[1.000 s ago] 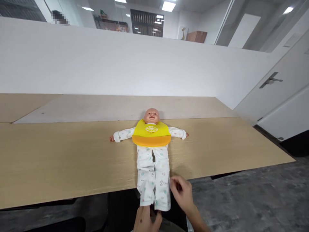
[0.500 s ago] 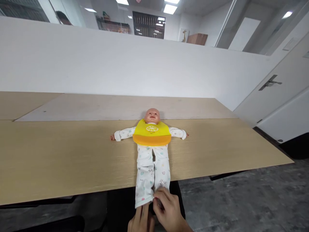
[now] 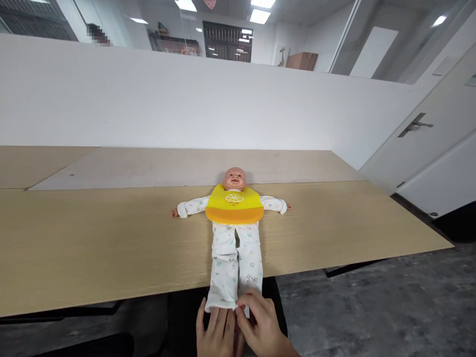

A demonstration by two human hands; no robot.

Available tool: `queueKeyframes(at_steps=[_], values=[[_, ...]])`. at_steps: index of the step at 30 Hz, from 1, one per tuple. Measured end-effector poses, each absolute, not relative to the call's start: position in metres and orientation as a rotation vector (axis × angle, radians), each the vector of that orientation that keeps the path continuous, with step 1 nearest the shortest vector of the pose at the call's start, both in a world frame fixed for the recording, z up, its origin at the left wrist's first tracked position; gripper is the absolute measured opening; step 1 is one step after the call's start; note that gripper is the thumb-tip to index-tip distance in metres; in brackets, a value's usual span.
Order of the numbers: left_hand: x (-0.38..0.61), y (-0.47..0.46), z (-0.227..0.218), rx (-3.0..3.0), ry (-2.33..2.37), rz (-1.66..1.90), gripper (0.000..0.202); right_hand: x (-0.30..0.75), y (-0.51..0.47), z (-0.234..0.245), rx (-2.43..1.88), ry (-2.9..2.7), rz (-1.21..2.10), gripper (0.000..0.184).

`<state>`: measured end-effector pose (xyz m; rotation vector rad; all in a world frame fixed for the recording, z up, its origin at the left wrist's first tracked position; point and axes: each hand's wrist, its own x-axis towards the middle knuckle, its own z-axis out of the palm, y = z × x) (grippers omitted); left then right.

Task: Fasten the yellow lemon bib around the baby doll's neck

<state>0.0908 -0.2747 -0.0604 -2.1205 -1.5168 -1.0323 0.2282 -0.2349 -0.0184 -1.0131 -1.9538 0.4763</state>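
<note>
While a yellow-and-orange bib [image 3: 234, 205] already lies on the bald plastic doll [image 3: 234, 177], one white printed trouser cuff [image 3: 220, 300] seems unsettled: right hand [image 3: 261, 321] pinching it, left hand [image 3: 217, 332] beneath, grip unclear.

No words, brands or numbers can be read. The yellow bib [image 3: 234, 204] carries a printed picture: a white citrus slice with a small smiling face below it. Tiny coloured figures are printed on the white trouser legs [image 3: 225, 267], too small to tell any lettering. Beyond the glass, a pale panel [image 3: 281, 56] shows a giraffe.
</note>
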Motion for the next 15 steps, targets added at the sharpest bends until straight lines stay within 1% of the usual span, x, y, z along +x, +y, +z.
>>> queueKeyframes(at_steps=[2,7,12,15], values=[[0.093,-0.270,-0.059,-2.189,-1.533,-1.006,0.019,0.227,-0.235,-0.017,-0.997,-1.977,0.484,0.014],[0.094,-0.253,-0.049,-2.218,-1.582,-1.004,0.028,0.229,-0.234,-0.013,-0.943,-2.003,0.518,0.013],[0.094,-0.231,-0.030,-2.225,-1.573,-1.037,0.027,0.231,-0.234,-0.014,-0.851,-2.032,0.587,0.008],[0.091,-0.229,-0.034,-2.253,-1.518,-1.004,0.024,0.230,-0.233,-0.018,-0.851,-2.008,0.638,0.009]])
